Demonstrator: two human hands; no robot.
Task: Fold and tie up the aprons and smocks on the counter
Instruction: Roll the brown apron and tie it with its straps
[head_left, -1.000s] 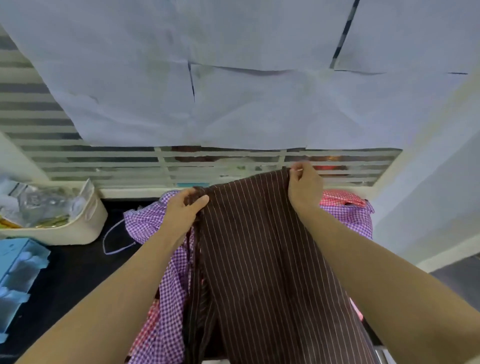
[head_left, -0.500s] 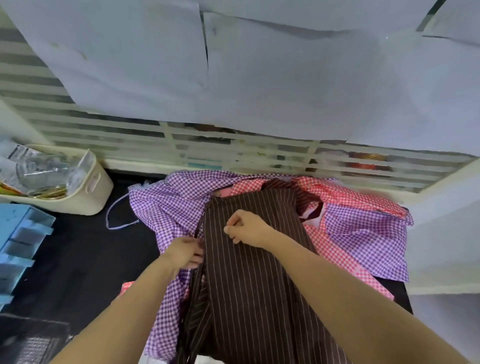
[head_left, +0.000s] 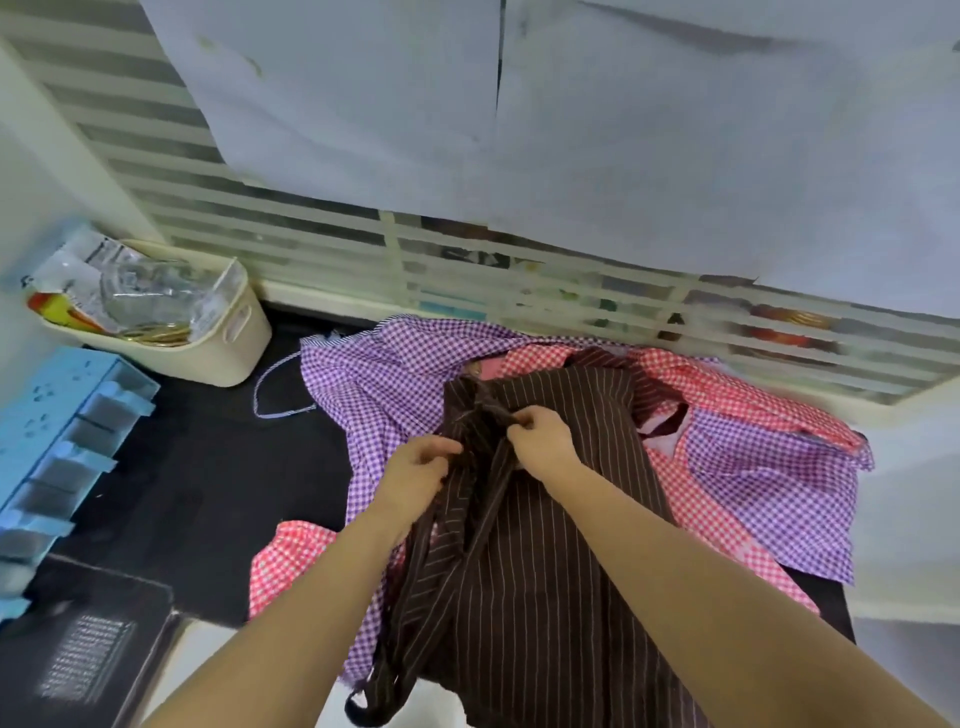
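A brown pinstriped apron (head_left: 566, 545) lies on top of a pile on the black counter (head_left: 208, 467), its lower part hanging over the front edge. My left hand (head_left: 415, 470) grips its bunched left edge. My right hand (head_left: 543, 436) pinches a gathered fold or strap of the same apron near its top. Under it lie a purple checked garment (head_left: 379, 379) and a red checked one (head_left: 727, 395). More purple check spreads to the right (head_left: 779, 483), and a red checked corner (head_left: 291, 561) shows at the lower left.
A cream basket (head_left: 228, 332) full of plastic packets stands at the back left. A blue plastic rack (head_left: 57, 441) sits along the left edge. A slatted window with white paper sheets (head_left: 623, 130) runs behind the counter. A thin cord loop (head_left: 275, 395) lies beside the purple cloth.
I have lowered the brown apron from held up high onto the pile. Both hands have come down and together, now gathering the cloth near its top left.
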